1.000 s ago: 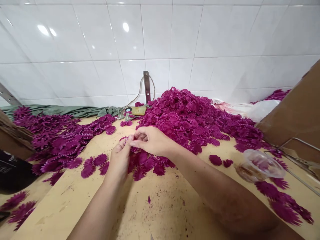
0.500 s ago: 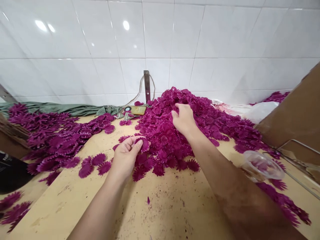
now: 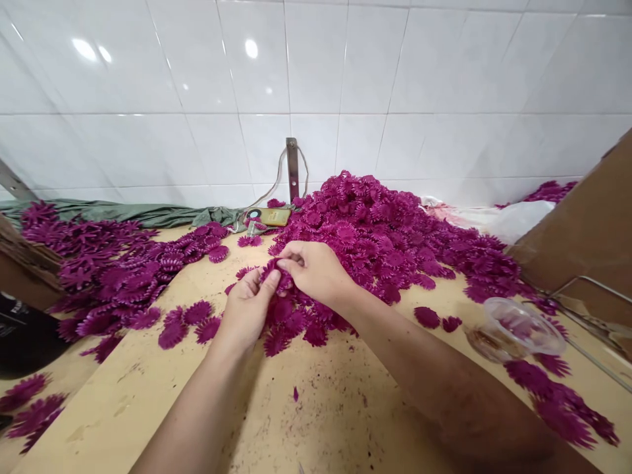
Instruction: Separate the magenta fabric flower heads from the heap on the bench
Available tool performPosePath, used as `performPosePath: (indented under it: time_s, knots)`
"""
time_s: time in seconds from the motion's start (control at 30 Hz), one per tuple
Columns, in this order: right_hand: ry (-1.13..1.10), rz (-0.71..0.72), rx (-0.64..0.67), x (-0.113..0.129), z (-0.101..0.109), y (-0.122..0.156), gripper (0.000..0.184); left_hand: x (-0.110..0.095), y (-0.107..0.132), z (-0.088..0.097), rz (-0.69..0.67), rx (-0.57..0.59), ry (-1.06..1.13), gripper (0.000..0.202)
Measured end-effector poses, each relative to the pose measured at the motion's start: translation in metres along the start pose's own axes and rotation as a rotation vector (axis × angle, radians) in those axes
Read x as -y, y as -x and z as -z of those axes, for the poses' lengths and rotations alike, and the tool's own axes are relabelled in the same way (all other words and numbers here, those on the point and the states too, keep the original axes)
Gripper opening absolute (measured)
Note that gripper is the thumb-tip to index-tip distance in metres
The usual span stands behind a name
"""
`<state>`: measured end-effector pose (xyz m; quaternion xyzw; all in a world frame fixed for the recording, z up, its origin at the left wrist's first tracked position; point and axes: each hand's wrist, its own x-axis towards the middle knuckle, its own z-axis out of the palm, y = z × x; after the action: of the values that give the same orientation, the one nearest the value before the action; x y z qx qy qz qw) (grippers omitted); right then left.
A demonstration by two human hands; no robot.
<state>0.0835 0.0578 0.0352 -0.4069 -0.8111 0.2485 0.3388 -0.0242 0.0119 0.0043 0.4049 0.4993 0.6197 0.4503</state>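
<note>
A big heap of magenta fabric flower pieces (image 3: pixel 380 230) lies at the middle and right of the yellow tabletop (image 3: pixel 316 408). My left hand (image 3: pixel 247 309) holds a small stack of flower pieces (image 3: pixel 276 273) between thumb and fingers at the heap's near edge. Touching that stack from the right, my right hand (image 3: pixel 313 266) is closed in a pinch on a flower piece at its top. A second, flatter spread of the same pieces (image 3: pixel 113 270) lies to the left.
A clear plastic cup (image 3: pixel 513 329) lies on its side at the right, near a cardboard box (image 3: pixel 587 230) and a wire frame. A dark object (image 3: pixel 22 336) sits at the left edge. A green cloth and a small yellow item rest by the tiled wall.
My right hand, which half a second ago reached into the top of the heap, has come back to the left hand and pinches at the stack there.
</note>
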Motion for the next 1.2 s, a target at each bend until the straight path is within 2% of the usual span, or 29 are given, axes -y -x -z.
performPosePath:
  time_s: [0.07,0.17,0.23,0.3,0.37,0.4,0.53,0.57,0.6,0.67,0.77,0.83,0.93,1.07,1.2]
  knots:
    - [0.013,-0.045,-0.079,-0.003,0.007,-0.004,0.014,-0.002,0.001,-0.001,-0.037,-0.012,-0.04,0.038]
    - [0.032,-0.193,-0.259,-0.016,0.03,-0.011,0.019,-0.003,0.002,-0.001,-0.052,-0.063,-0.036,0.038]
    - [0.111,-0.247,-0.418,-0.029,0.049,-0.015,0.018,-0.002,0.002,-0.001,-0.031,-0.089,-0.033,0.039]
    - [0.233,-0.268,-0.483,-0.035,0.06,-0.017,0.025,-0.001,0.001,-0.001,-0.014,-0.12,-0.048,0.039]
    - [0.255,-0.231,-0.426,-0.031,0.06,-0.014,0.032,0.001,0.0,-0.001,-0.005,-0.156,-0.067,0.038]
    - [0.212,-0.185,-0.343,-0.025,0.055,-0.011,0.029,0.002,0.0,0.0,0.01,-0.168,-0.076,0.039]
    - [-0.063,-0.003,0.167,0.002,0.019,0.001,0.016,0.007,-0.003,0.006,0.088,-0.17,-0.033,0.043]
    - [-0.075,0.004,0.206,0.005,0.01,0.003,0.014,0.008,-0.003,0.007,0.091,-0.178,0.001,0.044]
    - [-0.068,0.002,0.204,0.005,0.004,0.004,0.012,0.009,-0.003,0.007,0.089,-0.181,0.036,0.045]
    - [-0.023,-0.011,0.109,0.001,-0.002,0.004,0.009,0.009,-0.002,0.005,0.09,-0.144,0.074,0.046]
    - [0.036,-0.02,-0.014,-0.006,0.0,0.001,0.009,0.004,0.001,-0.001,0.054,-0.011,0.06,0.043]
    - [0.052,-0.034,-0.079,-0.008,0.003,-0.001,0.01,0.0,0.002,-0.004,0.013,0.028,0.05,0.041]
    - [-0.032,-0.094,-0.16,-0.007,0.003,-0.005,0.008,-0.002,0.001,-0.005,-0.015,-0.003,0.045,0.039]
    - [-0.17,-0.198,-0.201,-0.011,0.005,-0.01,0.008,-0.001,0.003,-0.004,-0.009,-0.01,0.015,0.038]
    - [-0.388,-0.368,-0.362,-0.032,0.033,-0.02,0.014,-0.003,0.008,-0.003,-0.037,-0.068,0.003,0.041]
